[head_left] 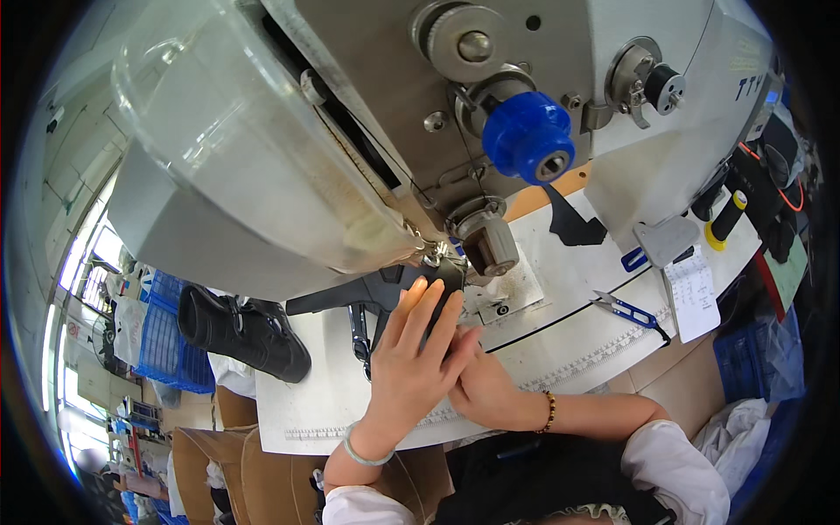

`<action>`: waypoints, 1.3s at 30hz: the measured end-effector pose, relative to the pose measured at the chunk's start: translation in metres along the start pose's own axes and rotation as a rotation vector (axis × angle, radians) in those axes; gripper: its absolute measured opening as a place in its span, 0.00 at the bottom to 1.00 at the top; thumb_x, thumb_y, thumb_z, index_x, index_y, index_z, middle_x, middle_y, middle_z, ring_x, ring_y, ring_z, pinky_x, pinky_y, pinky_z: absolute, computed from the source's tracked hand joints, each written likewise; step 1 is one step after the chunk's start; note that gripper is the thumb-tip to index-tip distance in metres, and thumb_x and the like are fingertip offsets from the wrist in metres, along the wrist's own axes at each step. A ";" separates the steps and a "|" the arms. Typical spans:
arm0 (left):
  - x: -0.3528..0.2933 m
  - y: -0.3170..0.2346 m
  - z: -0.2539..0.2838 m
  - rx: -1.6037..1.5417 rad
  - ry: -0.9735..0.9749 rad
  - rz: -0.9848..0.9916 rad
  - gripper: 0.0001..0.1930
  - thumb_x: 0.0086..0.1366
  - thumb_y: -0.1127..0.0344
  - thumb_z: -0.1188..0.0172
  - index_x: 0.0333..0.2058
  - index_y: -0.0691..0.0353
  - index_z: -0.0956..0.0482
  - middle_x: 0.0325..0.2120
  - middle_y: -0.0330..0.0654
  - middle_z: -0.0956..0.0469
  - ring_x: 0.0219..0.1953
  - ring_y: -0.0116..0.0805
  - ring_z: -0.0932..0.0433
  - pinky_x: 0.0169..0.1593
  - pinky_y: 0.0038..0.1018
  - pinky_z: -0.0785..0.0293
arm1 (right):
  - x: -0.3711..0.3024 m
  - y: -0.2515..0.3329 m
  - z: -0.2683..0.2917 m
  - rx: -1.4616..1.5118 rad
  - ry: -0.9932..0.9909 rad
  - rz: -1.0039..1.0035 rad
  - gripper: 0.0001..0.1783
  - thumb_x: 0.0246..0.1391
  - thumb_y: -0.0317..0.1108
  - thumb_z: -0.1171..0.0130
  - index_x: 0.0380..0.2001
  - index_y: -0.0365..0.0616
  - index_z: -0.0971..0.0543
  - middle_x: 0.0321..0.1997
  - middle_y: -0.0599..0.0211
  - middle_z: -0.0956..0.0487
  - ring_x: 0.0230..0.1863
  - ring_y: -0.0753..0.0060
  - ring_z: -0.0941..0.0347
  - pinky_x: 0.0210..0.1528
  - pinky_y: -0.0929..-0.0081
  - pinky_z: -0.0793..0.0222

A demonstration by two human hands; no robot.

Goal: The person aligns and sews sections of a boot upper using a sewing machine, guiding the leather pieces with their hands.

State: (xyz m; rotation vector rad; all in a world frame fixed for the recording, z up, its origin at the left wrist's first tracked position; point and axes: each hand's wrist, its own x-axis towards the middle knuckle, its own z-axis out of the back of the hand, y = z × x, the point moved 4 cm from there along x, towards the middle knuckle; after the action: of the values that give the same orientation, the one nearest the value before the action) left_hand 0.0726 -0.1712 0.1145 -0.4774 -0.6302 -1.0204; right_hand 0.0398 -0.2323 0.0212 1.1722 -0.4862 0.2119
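A black flat piece (pixel 350 296), looking like leather shoe parts, lies under the needle area of a large sewing machine (pixel 350 210). My left hand (pixel 409 350) rests on this piece, fingers stretched out and flat, tips close beside the presser foot (pixel 435 255). Tucked against it is my right hand (pixel 494 389), whose fingers are curled and mostly hidden behind the left, so what they touch cannot be seen. A shiny metal buckle part (pixel 359 331) sits by the black piece, left of my left hand.
A black shoe (pixel 245 334) stands at the table's left edge. Blue-handled thread snips (pixel 630 311) lie right, near a notepad (pixel 691 293) and a thread spool (pixel 725 220). A black cut piece (pixel 573 219) lies behind. Blue crates (pixel 179 332) and cardboard (pixel 223 468) flank the white table (pixel 302 402).
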 end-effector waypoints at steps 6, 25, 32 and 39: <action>0.002 -0.011 -0.015 0.156 -0.109 0.136 0.16 0.49 0.73 0.37 0.40 0.62 0.23 0.40 0.44 0.26 0.41 0.45 0.26 0.40 0.32 0.27 | -0.001 -0.008 0.000 0.062 0.199 0.121 0.30 0.44 0.22 0.49 0.53 0.31 0.44 0.52 0.36 0.39 0.38 0.37 0.31 0.40 0.57 0.31; -0.004 -0.008 -0.034 0.343 -0.351 0.026 0.11 0.50 0.79 0.42 0.35 0.69 0.21 0.35 0.44 0.24 0.40 0.42 0.23 0.40 0.27 0.25 | 0.061 0.015 0.120 -0.411 -0.298 0.579 0.20 0.35 0.15 0.47 0.38 0.38 0.26 0.41 0.62 0.25 0.37 0.61 0.30 0.36 0.72 0.32; -0.003 -0.005 -0.032 0.314 -0.358 -0.040 0.10 0.50 0.79 0.42 0.34 0.70 0.21 0.35 0.44 0.24 0.39 0.42 0.23 0.38 0.26 0.24 | 0.091 -0.019 0.111 -0.314 -0.199 0.478 0.16 0.36 0.17 0.45 0.34 0.38 0.25 0.33 0.63 0.26 0.35 0.60 0.32 0.35 0.71 0.33; -0.007 0.002 -0.027 0.268 -0.371 -0.078 0.08 0.46 0.81 0.42 0.29 0.69 0.22 0.29 0.44 0.26 0.31 0.44 0.23 0.33 0.28 0.25 | 0.089 -0.023 0.107 -0.169 -0.256 0.447 0.12 0.36 0.15 0.45 0.28 0.39 0.25 0.28 0.64 0.29 0.33 0.60 0.34 0.32 0.70 0.35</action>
State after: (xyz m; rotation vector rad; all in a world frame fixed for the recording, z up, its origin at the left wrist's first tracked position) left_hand 0.0788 -0.1834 0.0900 -0.4098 -1.1086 -0.9100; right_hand 0.0995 -0.3471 0.0761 0.9177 -0.9739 0.3990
